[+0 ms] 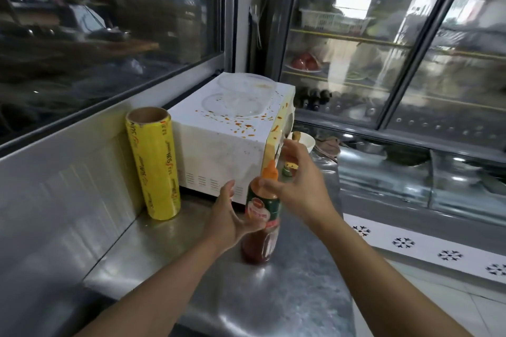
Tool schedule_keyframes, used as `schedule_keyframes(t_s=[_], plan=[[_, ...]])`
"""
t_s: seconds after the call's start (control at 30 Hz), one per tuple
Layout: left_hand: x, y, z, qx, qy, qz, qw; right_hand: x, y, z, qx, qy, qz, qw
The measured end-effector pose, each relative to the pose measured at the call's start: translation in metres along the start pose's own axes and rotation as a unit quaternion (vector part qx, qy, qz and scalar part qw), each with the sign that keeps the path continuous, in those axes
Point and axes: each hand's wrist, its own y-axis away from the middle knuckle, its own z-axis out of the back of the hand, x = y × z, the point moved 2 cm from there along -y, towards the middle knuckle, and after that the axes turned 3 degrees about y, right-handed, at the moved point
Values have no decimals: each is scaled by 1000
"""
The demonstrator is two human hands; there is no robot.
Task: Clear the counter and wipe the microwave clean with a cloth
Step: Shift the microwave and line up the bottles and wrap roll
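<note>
while left hand (228, 217) holds sauce bottle (262, 223), right hand (297, 186) touches its neck.

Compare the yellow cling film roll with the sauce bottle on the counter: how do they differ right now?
The cling film roll is a plain yellow cylinder with an open cardboard core; the sauce bottle narrows to an orange cap and holds red sauce. The roll leans untouched by the wall, left of the microwave; the bottle stands in front of it, between the left hand and the right hand. Both rest on the steel counter.
</note>
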Motion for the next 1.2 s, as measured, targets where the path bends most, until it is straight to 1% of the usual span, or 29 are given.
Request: schedule_keyframes(t_s=[0.17,0.23,0.3,0.37,0.57,0.7,0.83,1.0,1.2], plan=[[2,-10,-31,5,21,14,1000,-30,7,5,15,15,-25,999],[4,-16,-41,-17,16,14,1000,-42,8,6,21,28,-30,999],[4,-21,-48,-57,-14,11,998,-51,7,6,27,36,-32,998],[5,-25,-53,-89,-23,5,996,-58,6,6,33,38,-41,998],[11,-25,-49,-128,-6,18,992,-71,3,-3,52,15,-71,996],[14,-21,-28,-159,-2,46,986,-65,-3,-20,68,-3,-63,996],[18,-12,9,-224,-11,26,974,-47,-7,-47,91,-12,-45,995],[34,-2,64,-277,-12,44,960,-24,-12,-87,127,-26,-28,991],[56,1,123,-339,-5,59,939,-9,-15,-130,160,-39,-27,986]])
